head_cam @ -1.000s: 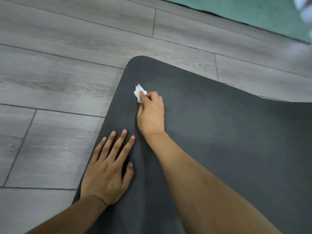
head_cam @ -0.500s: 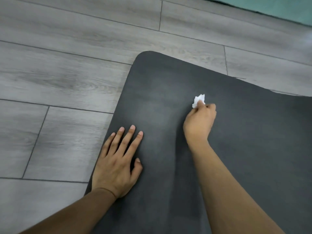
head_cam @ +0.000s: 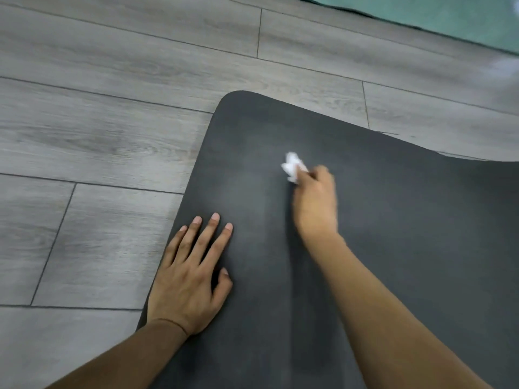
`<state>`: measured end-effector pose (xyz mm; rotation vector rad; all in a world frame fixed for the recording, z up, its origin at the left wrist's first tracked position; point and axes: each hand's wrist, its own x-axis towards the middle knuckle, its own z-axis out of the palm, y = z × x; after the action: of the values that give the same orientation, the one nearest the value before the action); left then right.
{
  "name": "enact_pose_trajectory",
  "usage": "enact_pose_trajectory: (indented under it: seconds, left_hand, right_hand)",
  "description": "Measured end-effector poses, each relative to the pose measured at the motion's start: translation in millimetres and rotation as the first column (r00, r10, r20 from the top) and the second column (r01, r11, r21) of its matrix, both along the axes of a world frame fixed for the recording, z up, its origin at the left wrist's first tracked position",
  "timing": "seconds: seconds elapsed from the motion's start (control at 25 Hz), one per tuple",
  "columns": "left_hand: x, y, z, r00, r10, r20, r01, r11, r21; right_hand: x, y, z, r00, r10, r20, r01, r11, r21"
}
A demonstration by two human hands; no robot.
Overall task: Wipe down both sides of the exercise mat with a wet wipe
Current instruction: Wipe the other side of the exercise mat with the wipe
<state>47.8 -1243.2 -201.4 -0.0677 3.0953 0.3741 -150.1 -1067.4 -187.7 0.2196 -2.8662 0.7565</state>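
In the head view, the dark grey exercise mat lies flat on the grey wooden floor. Its rounded far corner is ahead and to the left of my hands. It runs out of the picture to the right and towards me, so I cannot tell its long axis.

My right hand is a little blurred. Its fingers are curled and pinch the crumpled white wet wipe, which sticks out at the fingertips and points towards that far corner. The wipe seems to touch the mat, some way in from the left edge.

My left hand rests flat on the mat just beside the left edge, with straight, slightly spread fingers, and holds nothing.

I judge the next stroke belongs to the right hand. The larger part of the mat lies to its right, while the left hand pins the mat down.

A teal rug is well apart, at the top.
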Motion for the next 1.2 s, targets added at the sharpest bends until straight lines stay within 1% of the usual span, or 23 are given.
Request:
enact_pose_trajectory:
  seconds: [0.04, 0.12, 0.16, 0.2, 0.24, 0.28, 0.32, 0.36, 0.4, 0.44, 0.48, 0.56, 0.64, 0.68, 0.76, 0.84, 0.88, 0.92, 0.96, 1.04, 1.08, 1.12, 1.2]
  left_hand:
    - [0, 1, 0, 1.0, 0.003, -0.002, -0.003, 1.0, 0.001]
    - [-1, 1, -1, 1.0, 0.01, 0.015, -0.009, 1.0, -0.013]
    - [-2, 1, -2, 1.0, 0.013, 0.021, -0.012, 1.0, -0.016]
    - [-2, 1, -2, 1.0, 0.015, 0.021, -0.014, 1.0, -0.015]
    - [-2, 1, -2, 1.0, 0.013, 0.021, -0.013, 1.0, -0.015]
    - [-2, 1, -3, 1.0, 0.008, 0.023, -0.007, 1.0, -0.018]
    - [-1, 1, -3, 1.0, 0.005, 0.025, -0.005, 1.0, -0.021]
    - [0, 1, -3, 1.0, 0.005, 0.022, -0.005, 1.0, -0.02]
    - [0, 1, -2, 1.0, 0.004, 0.015, -0.003, 1.0, -0.018]
    - [1, 0, -2, 1.0, 0.003, 0.01, -0.003, 1.0, -0.016]
    - [0, 0, -1, 1.0, 0.003, 0.008, -0.003, 1.0, -0.016]
    - [-2, 0, -1, 1.0, 0.007, 0.01, -0.007, 1.0, -0.019]
    - [-2, 1, -1, 1.0, 0.013, 0.02, -0.013, 1.0, -0.024]
    - [-2, 1, -2, 1.0, 0.013, 0.019, -0.012, 1.0, -0.022]
    - [-1, 1, -2, 1.0, 0.014, 0.022, -0.014, 1.0, -0.018]
    - [-2, 0, -1, 1.0, 0.013, 0.009, -0.013, 1.0, -0.011]
    - [-1, 0, -1, 1.0, 0.013, 0.005, -0.013, 1.0, -0.013]
    - [-1, -1, -1, 1.0, 0.012, 0.006, -0.012, 1.0, -0.02]
    - [-1, -1, -1, 1.0, 0.011, 0.008, -0.011, 1.0, -0.026]
    - [-1, -1, -2, 1.0, 0.014, 0.002, -0.014, 0.999, -0.031]
    - [-1, 0, -3, 1.0, 0.018, 0.0, -0.018, 0.999, -0.032]
    - [-1, 0, -4, 1.0, 0.021, 0.001, -0.021, 0.999, -0.033]
    - [-2, 0, -4, 1.0, 0.023, -0.008, -0.024, 0.999, -0.026]
  right_hand:
    - [-6, 28, 4, 0.982, -0.181, 0.046, 0.184, 0.981, -0.056]
    - [-18, 50, 1, 0.933, -0.353, 0.076, 0.347, 0.935, 0.075]
    - [-24, 40, -1, 0.919, -0.388, 0.069, 0.378, 0.918, 0.116]
    - [-25, 19, 0, 0.932, -0.355, 0.073, 0.348, 0.932, 0.1]
    - [-20, -10, -1, 0.979, -0.198, 0.046, 0.194, 0.977, 0.088]
    - [-12, -42, -2, 1.0, 0.029, 0.012, -0.03, 0.995, 0.1]
    - [-2, -67, -3, 0.965, 0.262, -0.016, -0.255, 0.95, 0.18]
    - [3, -81, -4, 0.903, 0.43, -0.001, -0.413, 0.868, 0.274]
    - [0, -84, -1, 0.85, 0.527, 0.021, -0.502, 0.795, 0.341]
    - [-12, -76, -1, 0.837, 0.546, 0.034, -0.518, 0.771, 0.371]
    - [-25, -62, 1, 0.865, 0.501, 0.035, -0.475, 0.794, 0.378]
    - [-51, -32, -2, 0.957, 0.288, -0.016, -0.268, 0.907, 0.324]
    - [-47, -31, -8, 0.991, 0.13, -0.01, -0.126, 0.973, 0.194]
    - [-31, -42, -10, 0.99, 0.139, -0.014, -0.136, 0.984, 0.117]
    - [16, -70, -12, 0.94, 0.337, -0.056, -0.336, 0.942, 0.02]
    - [53, -73, -10, 0.775, 0.632, -0.009, -0.631, 0.775, 0.042]
    - [49, -69, -8, 0.695, 0.718, 0.022, -0.718, 0.693, 0.073]
    - [33, -66, -8, 0.659, 0.751, 0.033, -0.749, 0.653, 0.107]
    - [15, -65, -7, 0.702, 0.71, 0.058, -0.71, 0.692, 0.129]
    - [-17, -67, -8, 0.88, 0.471, 0.066, -0.476, 0.868, 0.143]
    - [-18, -75, -10, 0.92, 0.387, 0.062, -0.392, 0.907, 0.153]
    - [-7, -87, -13, 0.915, 0.4, 0.049, -0.402, 0.902, 0.157]
    - [36, -100, -17, 0.816, 0.577, 0.033, -0.574, 0.803, 0.16]
